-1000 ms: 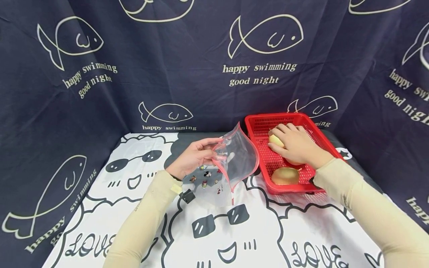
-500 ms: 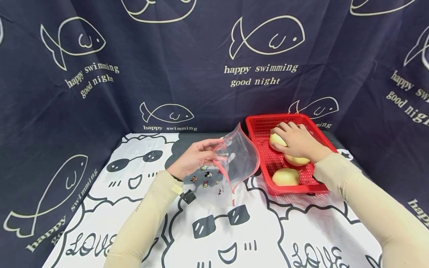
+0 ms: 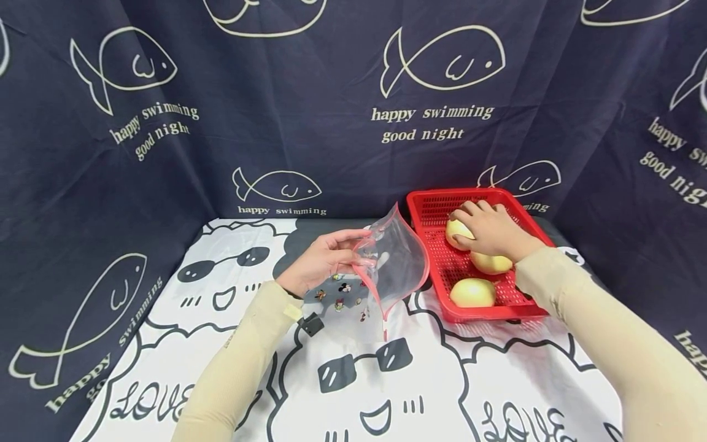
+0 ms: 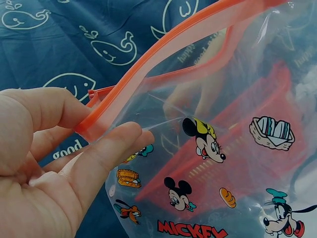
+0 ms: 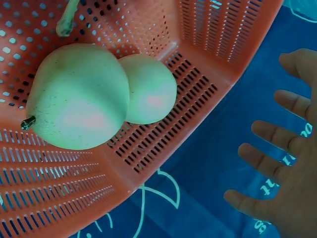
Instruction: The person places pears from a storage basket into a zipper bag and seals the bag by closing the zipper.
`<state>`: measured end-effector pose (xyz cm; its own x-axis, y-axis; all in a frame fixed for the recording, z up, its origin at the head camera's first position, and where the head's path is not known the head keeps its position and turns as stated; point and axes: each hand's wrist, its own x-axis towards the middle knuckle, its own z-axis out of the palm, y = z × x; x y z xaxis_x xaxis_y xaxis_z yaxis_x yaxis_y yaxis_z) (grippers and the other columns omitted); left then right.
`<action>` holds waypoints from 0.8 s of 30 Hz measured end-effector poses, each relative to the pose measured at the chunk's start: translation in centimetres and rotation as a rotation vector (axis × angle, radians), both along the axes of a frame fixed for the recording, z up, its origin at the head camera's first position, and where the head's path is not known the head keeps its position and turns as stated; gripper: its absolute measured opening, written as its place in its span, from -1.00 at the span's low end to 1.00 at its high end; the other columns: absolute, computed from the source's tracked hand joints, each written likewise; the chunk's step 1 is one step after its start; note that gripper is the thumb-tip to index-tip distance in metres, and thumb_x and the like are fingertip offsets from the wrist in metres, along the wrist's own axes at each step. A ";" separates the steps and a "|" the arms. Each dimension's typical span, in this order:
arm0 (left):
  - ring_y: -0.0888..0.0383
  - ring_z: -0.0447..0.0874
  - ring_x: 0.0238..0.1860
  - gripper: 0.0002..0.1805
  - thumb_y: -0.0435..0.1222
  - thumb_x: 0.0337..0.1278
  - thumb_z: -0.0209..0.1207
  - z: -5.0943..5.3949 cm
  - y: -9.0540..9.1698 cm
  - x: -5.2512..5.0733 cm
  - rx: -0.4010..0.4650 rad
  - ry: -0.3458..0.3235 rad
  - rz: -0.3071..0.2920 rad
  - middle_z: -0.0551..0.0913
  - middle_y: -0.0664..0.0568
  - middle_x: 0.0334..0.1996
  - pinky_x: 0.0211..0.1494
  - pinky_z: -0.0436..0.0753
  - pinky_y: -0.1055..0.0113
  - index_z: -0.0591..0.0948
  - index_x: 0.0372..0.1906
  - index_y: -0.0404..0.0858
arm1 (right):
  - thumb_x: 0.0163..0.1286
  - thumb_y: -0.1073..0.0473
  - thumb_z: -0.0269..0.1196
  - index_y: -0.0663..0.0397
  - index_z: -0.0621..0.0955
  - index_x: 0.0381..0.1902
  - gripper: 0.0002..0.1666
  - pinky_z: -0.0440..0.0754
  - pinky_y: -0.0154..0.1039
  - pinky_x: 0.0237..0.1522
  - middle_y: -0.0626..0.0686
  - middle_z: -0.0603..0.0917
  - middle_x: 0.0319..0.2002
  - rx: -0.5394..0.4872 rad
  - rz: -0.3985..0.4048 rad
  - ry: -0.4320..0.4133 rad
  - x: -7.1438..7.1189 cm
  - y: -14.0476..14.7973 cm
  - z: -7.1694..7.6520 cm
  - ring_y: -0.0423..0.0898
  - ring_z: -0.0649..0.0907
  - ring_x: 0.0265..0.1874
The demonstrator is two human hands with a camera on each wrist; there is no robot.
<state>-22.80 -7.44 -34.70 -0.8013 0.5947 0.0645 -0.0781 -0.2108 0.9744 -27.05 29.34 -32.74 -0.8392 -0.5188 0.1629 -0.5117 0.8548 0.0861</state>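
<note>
Navy curtains (image 3: 309, 92) printed with fish outlines enclose a cloth-covered desk (image 3: 436, 362), where cream sleeves (image 3: 243, 344) reach in from either side. The left hand (image 3: 317, 264) pinches the pink edge of a clear bag (image 3: 405, 261) dotted with cartoon figures; that grip is clamped on the bag alone, and the bag's mouth gapes toward a red plastic basket (image 3: 480, 314) just beside it. Inside the basket sit the far pear (image 3: 458, 236), the middle pear (image 3: 490, 264) and the near pear (image 3: 473, 293), all pale yellow. Over them hovers the right hand (image 3: 494, 232), fingers spread well apart; the right wrist view shows this grip closed around nothing, although from the head view the hand overlaps the far pear.

Picking up the far pear looks, to my eye, like the step in hand. Good form calls for fingers on one side of its widest part and thumb on the other before they tighten, since a smooth, rounded fruit could roll away from a fingertip pinch. The middle pear lies close by, so a steep approach should spare it a knock. A straight lift, clear of the basket's rim, would suit better than a drag along the perforated wall. For the left hand, a firm hold matters most: the film looks thin, and a slack grip could let the mouth sag.
</note>
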 end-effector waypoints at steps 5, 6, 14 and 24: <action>0.09 0.77 -0.14 -0.37 -0.66 0.19 0.04 -0.1 0.0 0.0 0.002 0.000 -0.002 0.41 -0.33 0.34 -0.07 0.71 0.20 0.33 0.41 -0.47 | 0.28 0.03 0.32 0.18 0.50 0.16 -0.44 0.39 0.36 -0.08 0.30 0.46 0.10 0.024 -0.013 -0.017 -0.5 0.2 -0.1 0.33 0.44 0.04; 0.09 0.77 -0.14 -0.37 -0.66 0.19 0.04 -0.1 0.0 0.0 0.003 0.002 -0.004 0.41 -0.33 0.34 -0.06 0.71 0.20 0.32 0.41 -0.47 | 0.28 0.03 0.32 0.18 0.50 0.17 -0.43 0.39 0.36 -0.08 0.30 0.46 0.10 0.028 -0.018 -0.021 -0.5 0.2 -0.2 0.33 0.44 0.05; 0.08 0.77 -0.15 -0.37 -0.69 0.20 0.01 -0.4 0.0 -0.2 0.034 0.008 -0.030 0.31 -0.44 0.35 -0.06 0.71 0.20 0.31 0.41 -0.48 | 0.30 0.03 0.30 0.18 0.45 0.24 -0.38 0.36 0.39 -0.08 0.35 0.41 0.15 0.056 -0.063 -0.081 -1.4 0.7 -0.5 0.36 0.39 0.09; 0.10 0.77 -0.15 -0.39 -0.64 0.24 0.03 -0.2 -0.2 -0.1 0.011 0.007 -0.020 0.35 -0.39 0.36 -0.03 0.70 0.17 0.31 0.42 -0.46 | 0.23 0.05 0.33 0.19 0.45 0.28 -0.31 0.35 0.41 -0.03 0.35 0.42 0.14 0.079 -0.104 -0.126 -3.0 1.2 -2.2 0.37 0.38 0.10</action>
